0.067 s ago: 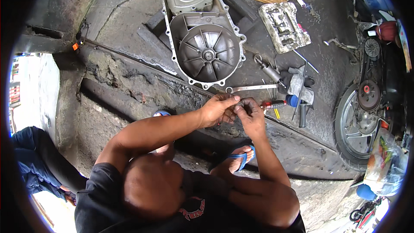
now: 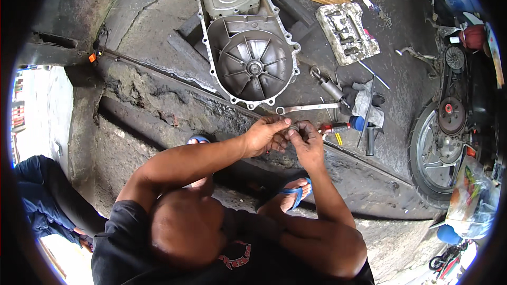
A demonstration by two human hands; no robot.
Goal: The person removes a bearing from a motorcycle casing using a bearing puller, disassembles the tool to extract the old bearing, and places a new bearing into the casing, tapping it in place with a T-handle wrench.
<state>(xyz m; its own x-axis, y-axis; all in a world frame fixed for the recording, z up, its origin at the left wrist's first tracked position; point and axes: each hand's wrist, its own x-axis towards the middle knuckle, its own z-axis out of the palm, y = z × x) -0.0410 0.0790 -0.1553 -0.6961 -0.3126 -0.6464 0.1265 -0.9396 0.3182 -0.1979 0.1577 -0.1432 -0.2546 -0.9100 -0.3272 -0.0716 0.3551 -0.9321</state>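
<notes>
My left hand (image 2: 265, 136) and my right hand (image 2: 308, 144) meet in front of me, fingers bent and closed. A small, dark, ring-like part (image 2: 293, 126) shows between the right thumb and forefinger; its exact kind is too small to tell. The left thumb and fingertips come right up beside it, and what they pinch is hidden. Just beyond my hands lies a combination wrench (image 2: 311, 107), its ring end towards the left. Farther off, a large grey metal engine cover (image 2: 254, 67) with a ribbed round hollow rests on dark supports (image 2: 186, 47).
A red-handled tool (image 2: 335, 127), a cylindrical metal tool (image 2: 331, 89) and a grey glove (image 2: 363, 104) lie to the right. Behind them is a socket case (image 2: 348, 34). A motorcycle wheel (image 2: 430, 155) stands far right. Another person's dark-clothed leg (image 2: 60, 192) is at left.
</notes>
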